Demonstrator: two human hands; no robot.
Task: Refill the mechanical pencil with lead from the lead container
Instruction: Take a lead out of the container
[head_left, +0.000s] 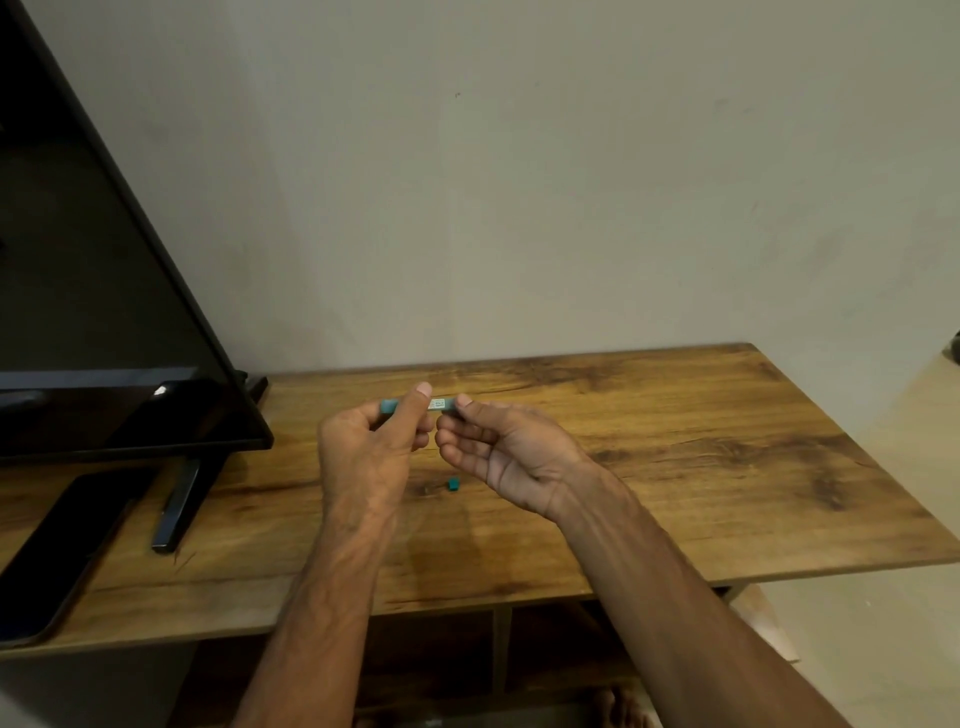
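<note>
Both arms reach forward and converge: left forearm (322, 597), right forearm (675, 597), both bare. The left hand (374, 447) has its back toward the camera, fingers curled and thumb extended up, gripping the left end of a slim teal plastic lead tube with white label (437, 404). The right hand (501, 454) has its palm turned up. Thumb and index pinch the tube's right end, and the other 3 fingers curl loosely below. The tube bridges the 2 hands, roughly level, and their fingertips are nearly touching.
</note>
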